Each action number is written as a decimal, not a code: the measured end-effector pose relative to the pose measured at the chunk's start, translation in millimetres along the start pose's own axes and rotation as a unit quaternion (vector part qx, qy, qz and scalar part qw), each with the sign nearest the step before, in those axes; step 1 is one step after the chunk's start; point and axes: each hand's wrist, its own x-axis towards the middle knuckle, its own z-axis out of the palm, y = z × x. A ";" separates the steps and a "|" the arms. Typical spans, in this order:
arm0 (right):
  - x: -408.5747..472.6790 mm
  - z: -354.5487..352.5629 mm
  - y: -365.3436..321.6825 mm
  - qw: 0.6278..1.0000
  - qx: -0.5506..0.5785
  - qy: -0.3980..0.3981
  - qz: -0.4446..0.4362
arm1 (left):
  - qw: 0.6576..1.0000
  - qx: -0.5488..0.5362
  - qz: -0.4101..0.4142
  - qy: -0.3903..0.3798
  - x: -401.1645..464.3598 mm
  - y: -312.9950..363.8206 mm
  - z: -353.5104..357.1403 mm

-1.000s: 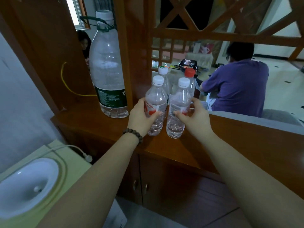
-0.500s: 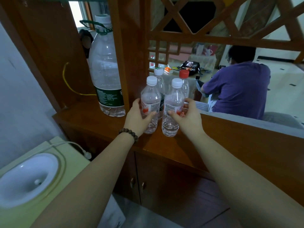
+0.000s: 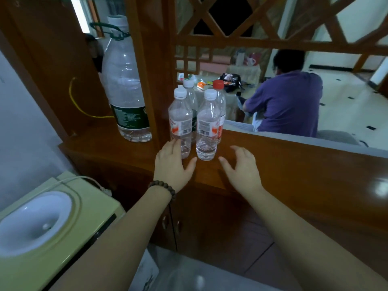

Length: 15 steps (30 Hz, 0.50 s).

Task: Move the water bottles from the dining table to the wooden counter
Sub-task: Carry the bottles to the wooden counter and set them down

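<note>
Several small clear water bottles stand upright together on the wooden counter (image 3: 273,160). The two front ones have white caps: the left front bottle (image 3: 180,120) and the right front bottle (image 3: 207,127). Behind them stand a white-capped bottle (image 3: 190,91) and a red-capped bottle (image 3: 220,101). My left hand (image 3: 171,164), with a bead bracelet at the wrist, is just in front of the left front bottle, fingers relaxed and holding nothing. My right hand (image 3: 241,166) hovers over the counter to the right of the bottles, fingers spread and holding nothing.
A large water jug (image 3: 126,87) with a green label stands on the counter left of a wooden post (image 3: 151,70). A pale green water dispenser (image 3: 42,223) is at the lower left. Behind the lattice screen a person in a purple shirt (image 3: 287,103) sits near a cluttered table.
Both hands have let go of the two front bottles and drawn back toward me. The bottles stay standing on the counter.
</note>
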 end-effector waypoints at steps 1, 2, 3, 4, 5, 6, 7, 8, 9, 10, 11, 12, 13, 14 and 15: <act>-9.5 -1.6 3.4 1.000 -0.016 0.000 0.010 | 1.000 0.008 0.013 -0.013 -3.5 4.5 3.0; -19.2 -2.9 6.3 0.999 -0.032 0.002 0.020 | 0.999 0.016 0.030 -0.026 -7.6 9.8 5.4; -29.0 -4.1 9.2 0.998 -0.044 0.005 0.033 | 0.998 0.023 0.050 -0.038 -11.0 14.7 9.0; -39.4 -5.7 12.1 0.997 -0.053 0.010 0.048 | 0.996 0.025 0.068 -0.049 -15.3 20.2 11.7; -50.1 -7.5 14.9 0.996 -0.060 0.018 0.063 | 0.994 0.022 0.085 -0.061 -19.7 25.4 13.8; -61.3 -9.5 17.5 0.994 -0.066 0.027 0.078 | 0.992 0.017 0.102 -0.073 -24.8 30.3 16.0; -72.8 -11.6 20.6 0.993 -0.072 0.036 0.091 | 0.989 0.012 0.122 -0.084 -30.4 35.1 18.0; -84.9 -13.3 24.2 0.990 -0.080 0.045 0.102 | 0.985 0.006 0.143 -0.096 -37.0 39.8 19.9; -98.1 -15.1 27.9 0.988 -0.091 0.053 0.115 | 0.980 0.000 0.163 -0.110 -44.7 44.2 22.0; -112.4 -17.1 31.5 0.984 -0.104 0.062 0.127 | 0.975 -0.003 0.182 -0.126 -53.2 48.5 23.8; -127.3 -19.2 35.4 0.980 -0.116 0.072 0.141 | 0.970 -0.005 0.200 -0.140 -62.3 53.0 26.0; -143.4 -21.8 39.2 0.976 -0.127 0.082 0.158 | 0.964 -0.006 0.218 -0.153 -72.4 57.9 27.4; -159.9 -24.7 43.2 0.970 -0.137 0.091 0.178 | 0.958 -0.009 0.237 -0.163 -82.8 63.7 28.7; -177.4 -28.2 46.6 0.964 -0.148 0.100 0.198 | 0.951 -0.012 0.256 -0.172 -94.0 69.8 30.2; -195.9 -31.9 50.5 0.956 -0.157 0.109 0.221 | 0.944 -0.016 0.276 -0.181 -105.8 76.7 32.2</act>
